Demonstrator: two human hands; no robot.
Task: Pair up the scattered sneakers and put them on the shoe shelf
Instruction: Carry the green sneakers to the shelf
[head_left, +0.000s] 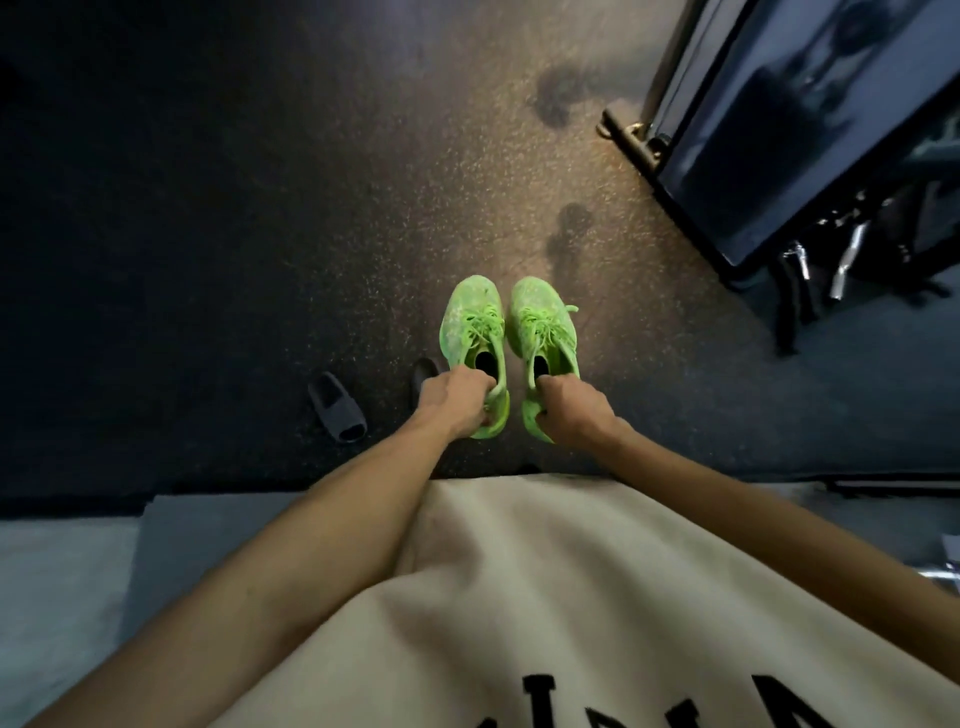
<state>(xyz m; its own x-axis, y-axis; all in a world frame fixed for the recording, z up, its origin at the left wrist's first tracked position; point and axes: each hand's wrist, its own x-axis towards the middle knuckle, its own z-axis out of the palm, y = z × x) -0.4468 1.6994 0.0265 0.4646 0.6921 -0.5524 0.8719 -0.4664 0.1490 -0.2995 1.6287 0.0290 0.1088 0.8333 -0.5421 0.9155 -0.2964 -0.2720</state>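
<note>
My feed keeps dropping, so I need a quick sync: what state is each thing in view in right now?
Left hand: closed on the heel of the left green sneaker.
Right hand: closed on the heel of the right green sneaker.
Left green sneaker: held, laced, toe pointing away.
Right green sneaker: held beside its mate, laced, toe pointing away.
Black slide sandal: lying upright on the floor, untouched.
Second dark shoe: mostly hidden behind the left hand.

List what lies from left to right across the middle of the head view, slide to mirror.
Black slide → left hand → left green sneaker → right green sneaker → right hand → dark mirror panel.
</note>
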